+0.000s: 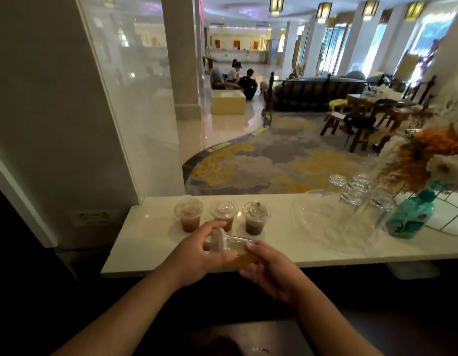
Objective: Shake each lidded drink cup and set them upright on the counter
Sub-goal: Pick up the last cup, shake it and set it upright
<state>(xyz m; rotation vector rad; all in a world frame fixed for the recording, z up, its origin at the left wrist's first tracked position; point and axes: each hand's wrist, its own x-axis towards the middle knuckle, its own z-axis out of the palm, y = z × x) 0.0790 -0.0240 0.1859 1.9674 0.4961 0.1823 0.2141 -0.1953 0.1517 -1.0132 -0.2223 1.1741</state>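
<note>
Three lidded clear drink cups stand upright in a row on the white counter (151, 242): a brown one on the left (188, 214), a brown one in the middle (223, 213), a darker one on the right (256, 217). A fourth lidded cup (230, 246) with amber drink lies on its side above the counter's front edge, lid pointing left. My left hand (197, 253) grips its lid end. My right hand (267, 265) holds its base end.
A clear round tray (303, 217) with several upturned glasses (351, 201) sits at the right. Beyond it are a teal bottle (409, 215) and a dried flower arrangement (428, 155). A glass panel and pillar rise at the left.
</note>
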